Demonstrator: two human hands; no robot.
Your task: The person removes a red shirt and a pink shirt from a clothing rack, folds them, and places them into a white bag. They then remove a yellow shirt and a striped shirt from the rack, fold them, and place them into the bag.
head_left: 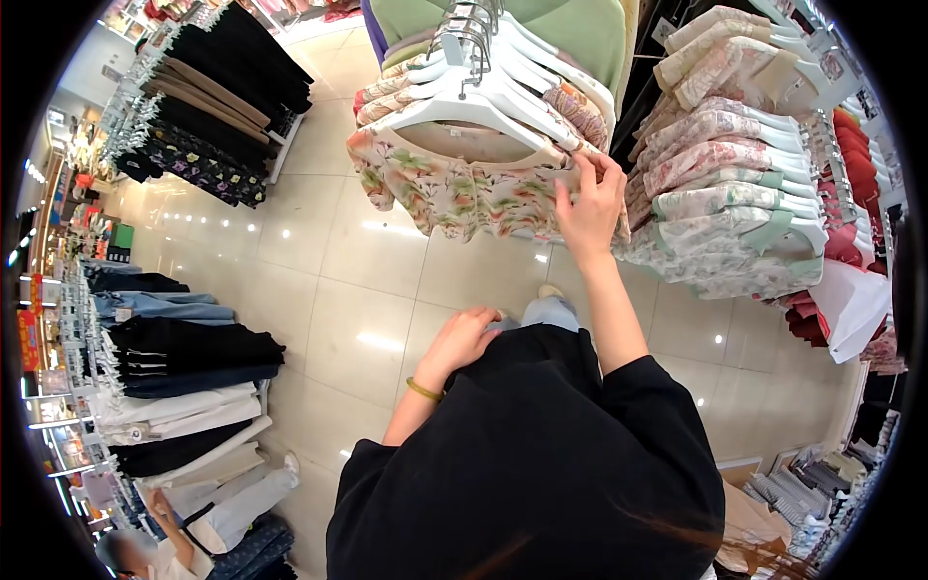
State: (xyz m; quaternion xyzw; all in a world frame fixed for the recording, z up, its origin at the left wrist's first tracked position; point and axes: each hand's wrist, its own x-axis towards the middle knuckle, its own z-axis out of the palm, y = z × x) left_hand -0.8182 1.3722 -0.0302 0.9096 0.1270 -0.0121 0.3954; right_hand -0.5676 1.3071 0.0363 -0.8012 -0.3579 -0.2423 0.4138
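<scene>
A floral blouse [454, 188] in cream, green and pink hangs on a white hanger [464, 106] at the front of a clothes rack. My right hand [590, 203] is raised and grips the blouse at its right shoulder and sleeve. My left hand [464, 338] hangs low against my black top, fingers loosely curled and holding nothing. A gold bracelet [423, 390] sits on that wrist.
More floral tops on white hangers [725, 184] fill the rack to the right, with red garments [855, 164] beyond. Dark clothes racks [213, 87] stand at upper left, and jeans and black trousers [174, 348] at left. A person [155, 546] crouches at lower left. Glossy tiled floor [338, 280] lies between.
</scene>
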